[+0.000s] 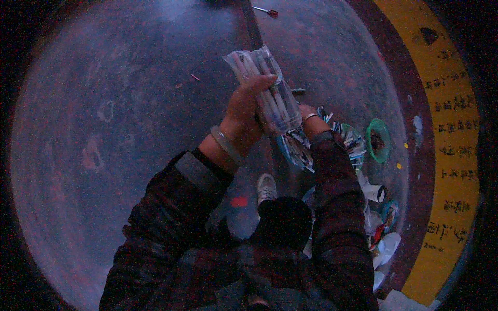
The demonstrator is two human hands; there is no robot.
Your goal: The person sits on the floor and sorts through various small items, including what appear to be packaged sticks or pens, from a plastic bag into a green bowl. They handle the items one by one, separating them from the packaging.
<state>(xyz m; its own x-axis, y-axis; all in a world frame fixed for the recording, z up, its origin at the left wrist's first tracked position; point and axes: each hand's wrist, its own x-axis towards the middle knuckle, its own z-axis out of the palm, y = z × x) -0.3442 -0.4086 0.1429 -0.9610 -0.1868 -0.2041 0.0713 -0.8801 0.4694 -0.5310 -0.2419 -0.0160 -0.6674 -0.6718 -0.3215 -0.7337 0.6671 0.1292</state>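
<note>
My left hand (243, 106) is closed round a clear plastic bag (270, 88) with several pen-like sticks inside, its thumb lying across the front. The bag is held up above the floor, tilted. My right hand (307, 112) is at the bag's right side. The bag covers its fingers, so I cannot make out whether they grip anything. Below the bag and beside my right forearm lies a pile of pens (296, 150). More pens (353, 142) stand bunched to the right of that forearm.
A green bowl (377, 140) with dark contents sits at the right. Nearer me are a white cylinder (375, 193) and white bags (386, 248). A screwdriver-like tool (267, 11) lies far off. Along the right runs a yellow band (451, 129) with dark writing. My shoe (266, 188) shows below.
</note>
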